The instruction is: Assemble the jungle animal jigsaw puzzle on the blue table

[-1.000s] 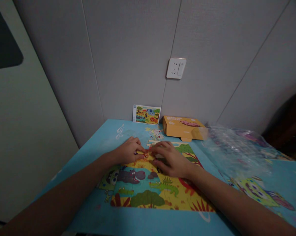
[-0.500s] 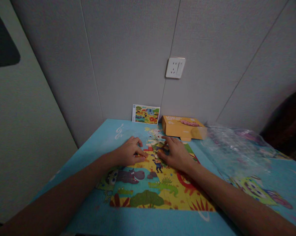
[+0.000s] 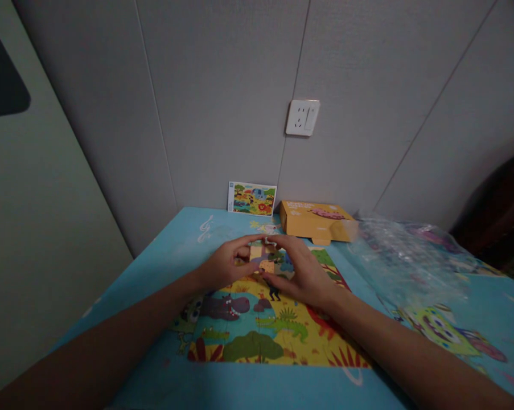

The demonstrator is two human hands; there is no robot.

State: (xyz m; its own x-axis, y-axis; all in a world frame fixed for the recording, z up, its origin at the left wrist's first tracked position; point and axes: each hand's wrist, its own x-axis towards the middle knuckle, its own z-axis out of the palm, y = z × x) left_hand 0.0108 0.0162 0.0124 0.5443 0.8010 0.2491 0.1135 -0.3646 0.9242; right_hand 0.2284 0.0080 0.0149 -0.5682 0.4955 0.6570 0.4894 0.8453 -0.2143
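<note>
A jigsaw puzzle (image 3: 257,341) with a hippo, crocodiles and a lion lies on the blue table cover, mostly joined. Over its upper part, a puzzle piece (image 3: 263,256) with a tree trunk and an orange animal shows between my hands. My left hand (image 3: 229,263) curves round the piece's left side, thumb at the lower edge and fingertips at the upper edge. From the right, my right hand (image 3: 303,270) meets it the same way, forefinger above and thumb below. My fingers hide part of the picture around the piece.
A small picture card (image 3: 252,199) leans against the grey wall. Beside it lies an orange box (image 3: 319,221) with its flap toward me. Crumpled clear plastic (image 3: 406,262) covers the table's right side. A white socket (image 3: 303,118) is on the wall.
My hands have come closer together over the puzzle's upper part. The piece with the trunk and orange animal now shows between them, where a red and white patch showed before.
</note>
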